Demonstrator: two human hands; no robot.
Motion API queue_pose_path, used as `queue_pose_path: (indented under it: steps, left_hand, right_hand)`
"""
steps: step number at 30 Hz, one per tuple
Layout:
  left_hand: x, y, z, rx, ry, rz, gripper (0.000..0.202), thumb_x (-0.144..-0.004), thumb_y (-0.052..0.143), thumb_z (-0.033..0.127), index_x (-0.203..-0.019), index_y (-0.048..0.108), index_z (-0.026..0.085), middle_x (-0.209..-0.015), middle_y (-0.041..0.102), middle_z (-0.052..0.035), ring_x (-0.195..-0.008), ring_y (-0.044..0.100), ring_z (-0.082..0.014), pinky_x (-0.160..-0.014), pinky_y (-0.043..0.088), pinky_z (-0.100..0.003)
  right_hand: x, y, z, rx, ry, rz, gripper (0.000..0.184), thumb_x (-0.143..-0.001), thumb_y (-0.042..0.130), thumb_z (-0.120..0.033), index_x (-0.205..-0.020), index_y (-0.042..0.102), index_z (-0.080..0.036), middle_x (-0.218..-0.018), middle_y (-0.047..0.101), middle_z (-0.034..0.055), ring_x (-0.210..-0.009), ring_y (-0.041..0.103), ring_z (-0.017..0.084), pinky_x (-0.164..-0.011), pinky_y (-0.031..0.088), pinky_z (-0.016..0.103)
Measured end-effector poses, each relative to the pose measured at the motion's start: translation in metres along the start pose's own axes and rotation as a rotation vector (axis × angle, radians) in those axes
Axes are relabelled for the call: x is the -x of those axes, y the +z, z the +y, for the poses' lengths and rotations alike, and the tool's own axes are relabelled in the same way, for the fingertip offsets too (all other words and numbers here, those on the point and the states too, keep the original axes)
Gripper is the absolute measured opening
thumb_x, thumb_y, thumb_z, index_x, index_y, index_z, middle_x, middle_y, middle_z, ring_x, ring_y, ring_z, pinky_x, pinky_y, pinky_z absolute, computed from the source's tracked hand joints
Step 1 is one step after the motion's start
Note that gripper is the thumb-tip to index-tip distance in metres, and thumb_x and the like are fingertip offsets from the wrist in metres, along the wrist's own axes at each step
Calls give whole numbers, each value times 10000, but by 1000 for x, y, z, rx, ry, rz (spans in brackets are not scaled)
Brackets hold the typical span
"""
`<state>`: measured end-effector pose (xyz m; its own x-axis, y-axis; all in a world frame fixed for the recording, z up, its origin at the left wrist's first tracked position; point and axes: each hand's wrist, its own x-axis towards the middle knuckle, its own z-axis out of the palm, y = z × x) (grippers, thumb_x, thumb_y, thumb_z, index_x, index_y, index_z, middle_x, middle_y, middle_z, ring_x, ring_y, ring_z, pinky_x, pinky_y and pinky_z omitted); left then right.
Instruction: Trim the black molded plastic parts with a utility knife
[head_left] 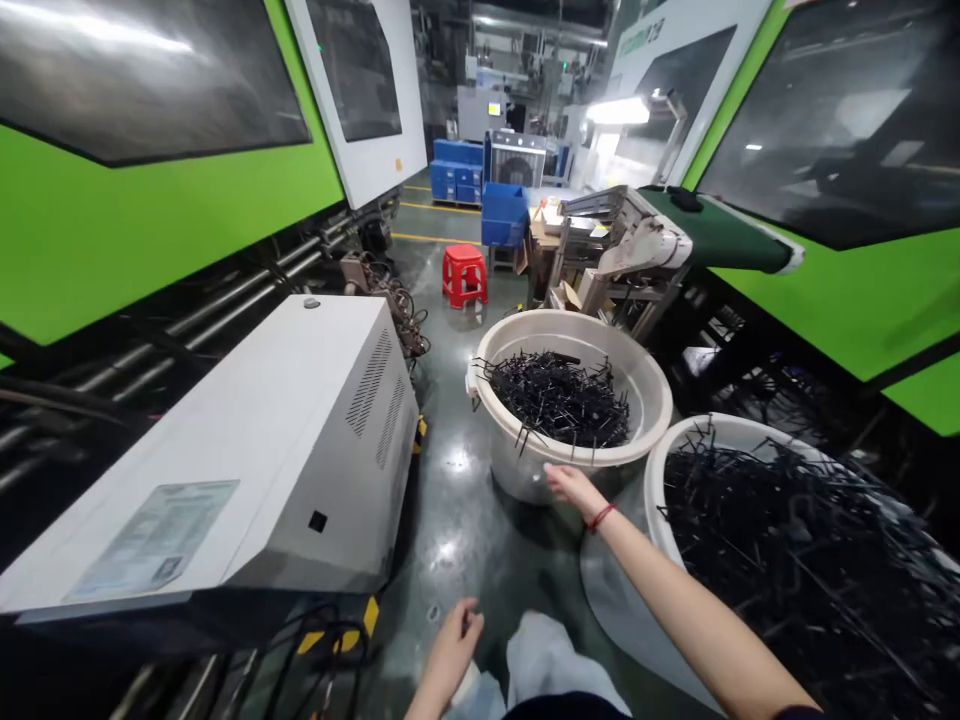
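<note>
My right hand (570,487) reaches forward to the near rim of a white round tub (652,375) and its fingers curl over that rim. The tub holds a heap of black plastic pieces (562,398). A red band sits on the right wrist. My left hand (456,640) hangs low above the floor with its fingers loosely curled and nothing visible in it. A second white tub (679,440), fuller with black plastic pieces (802,545), stands close on my right, beside my right forearm.
A grey cabinet (255,450) stands on the left with cables at its foot. Green machines line both sides of the aisle. A red stool (464,273), blue crates (504,213) and a conveyor (712,235) stand further ahead. The floor is glossy dark green.
</note>
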<state>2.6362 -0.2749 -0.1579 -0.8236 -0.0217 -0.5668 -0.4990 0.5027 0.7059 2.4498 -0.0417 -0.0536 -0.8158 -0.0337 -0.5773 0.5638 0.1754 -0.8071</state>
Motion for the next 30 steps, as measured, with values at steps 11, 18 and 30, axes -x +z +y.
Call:
queue_pose_path:
  steps: [11,18,30]
  left_hand:
    - [-85,-73,58,-213,-1,-61,273,-946,658,314,-1168,662,155,-1141,716,-79,-1079,677,-235,-1023,507,-483]
    - [-169,-138,138,-246,187,66,343,-982,425,318,-1242,604,181,-1101,725,-81,-957,712,-185,-900,562,-333]
    - [-375,-225,287,-682,747,-68,707,-816,725,320,-1460,479,169,-1564,438,-206,-1505,300,-415,-1222,147,-654]
  right_hand:
    - [-106,25,-39,-228,293,-131,314,-995,619,-400,-1195,644,-160,-1146,696,76,-934,700,201,-803,605,396]
    - [-110,27,-54,-312,140,-59,240,-995,626,-366,-1101,656,-153,-1005,697,38,-783,677,151,-692,593,322]
    - [-131,-42,-208,17,-275,817,383,-951,534,-541,-1098,617,-198,-693,553,-34,-694,560,168,-722,487,326]
